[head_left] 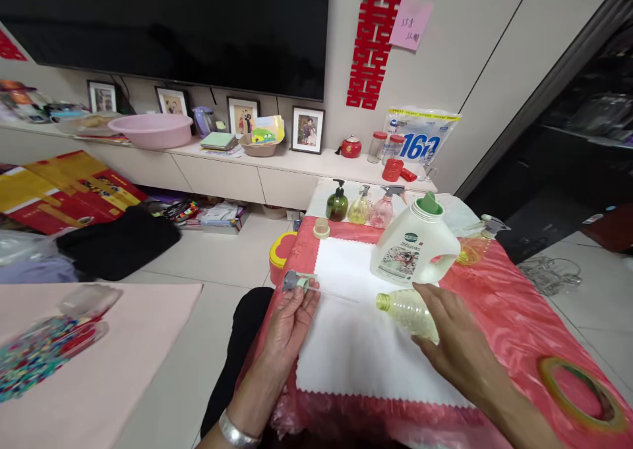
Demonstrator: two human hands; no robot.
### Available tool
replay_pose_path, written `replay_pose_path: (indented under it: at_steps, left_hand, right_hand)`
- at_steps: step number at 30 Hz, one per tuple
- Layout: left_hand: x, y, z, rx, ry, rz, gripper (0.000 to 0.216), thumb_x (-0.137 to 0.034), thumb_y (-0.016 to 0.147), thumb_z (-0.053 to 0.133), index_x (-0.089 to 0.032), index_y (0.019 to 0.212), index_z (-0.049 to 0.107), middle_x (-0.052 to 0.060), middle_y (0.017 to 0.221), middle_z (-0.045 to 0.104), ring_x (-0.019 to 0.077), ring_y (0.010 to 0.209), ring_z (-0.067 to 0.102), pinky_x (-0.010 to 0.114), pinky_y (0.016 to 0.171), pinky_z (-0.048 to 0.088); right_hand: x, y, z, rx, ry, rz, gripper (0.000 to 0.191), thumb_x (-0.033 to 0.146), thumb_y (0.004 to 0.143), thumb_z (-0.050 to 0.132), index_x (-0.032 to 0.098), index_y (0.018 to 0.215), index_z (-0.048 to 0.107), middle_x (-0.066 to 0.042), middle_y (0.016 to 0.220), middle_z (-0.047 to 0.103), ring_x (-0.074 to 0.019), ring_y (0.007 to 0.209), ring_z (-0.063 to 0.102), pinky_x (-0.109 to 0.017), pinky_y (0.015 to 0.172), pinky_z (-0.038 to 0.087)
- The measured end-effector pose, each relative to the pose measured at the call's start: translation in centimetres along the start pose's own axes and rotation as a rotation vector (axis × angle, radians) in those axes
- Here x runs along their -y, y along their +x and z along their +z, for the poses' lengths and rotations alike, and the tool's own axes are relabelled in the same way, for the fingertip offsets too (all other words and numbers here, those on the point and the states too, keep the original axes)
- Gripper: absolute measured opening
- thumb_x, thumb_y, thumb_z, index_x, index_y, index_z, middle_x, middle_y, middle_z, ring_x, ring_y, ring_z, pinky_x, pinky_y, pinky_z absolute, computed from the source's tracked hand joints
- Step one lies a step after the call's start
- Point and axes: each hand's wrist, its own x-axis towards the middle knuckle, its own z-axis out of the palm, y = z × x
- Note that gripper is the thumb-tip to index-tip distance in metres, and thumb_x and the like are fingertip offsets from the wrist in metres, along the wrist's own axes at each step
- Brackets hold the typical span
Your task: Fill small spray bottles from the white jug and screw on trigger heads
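In my left hand [291,314] is a spray nozzle [295,281] with a grey head, a pale green collar and a thin clear tube reaching right. My right hand [450,327] grips the base end of a yellow-green ribbed spray bottle [408,310]. The bottle is tilted onto its side, its open neck facing left toward the tube, the two apart. Beneath both lies a white cloth [346,363] with zigzag edges. Behind the bottle stands a large white detergent jug [415,244] with a green spout. A pale cap [321,228] sits at the cloth's far left corner.
A green pump bottle [337,205], a yellow spray bottle [359,208] and a pink one [382,210] stand at the table's back. Another yellow spray bottle [477,244] is right of the jug. A tape roll [548,370] lies front right. Colourful beads [39,350] cover part of a pink-covered surface at left.
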Motion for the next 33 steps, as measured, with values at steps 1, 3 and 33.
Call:
replay_pose_path:
  at_steps: [1, 3, 33]
  left_hand:
    - [-0.2, -0.2, 0.2, 0.011, 0.007, 0.010, 0.013, -0.008, 0.076, 0.078, -0.015, 0.082, 0.069, 0.005, 0.091, 0.079, 0.0176, 0.093, 0.075, 0.032, 0.090, 0.061]
    - [-0.6, -0.4, 0.5, 0.055, 0.030, 0.021, 0.012, -0.009, 0.077, 0.079, -0.015, 0.081, 0.069, 0.005, 0.093, 0.078, 0.0178, 0.095, 0.075, 0.031, 0.090, 0.061]
    - [1.4, -3.7, 2.1, 0.278, 0.478, 0.003, 0.042, -0.036, 0.069, 0.089, -0.022, 0.106, 0.074, 0.006, 0.104, 0.077, 0.0192, 0.105, 0.066, 0.033, 0.101, 0.043]
  right_hand:
    - [0.2, -0.3, 0.7, 0.001, 0.003, 0.007, 0.074, 0.017, 0.081, 0.061, 0.026, 0.148, 0.029, -0.017, 0.133, 0.055, -0.0348, 0.119, 0.055, -0.052, 0.097, 0.050]
    - [0.6, -0.6, 1.8, 0.002, 0.005, 0.005, 0.077, 0.016, 0.080, 0.061, 0.027, 0.149, 0.028, -0.016, 0.131, 0.057, -0.0356, 0.118, 0.055, -0.053, 0.095, 0.050]
    - [8.0, 0.1, 5.1, 0.108, 0.495, 0.174, 0.081, 0.020, 0.074, 0.069, 0.028, 0.146, 0.033, -0.011, 0.138, 0.055, -0.0331, 0.126, 0.050, -0.056, 0.103, 0.047]
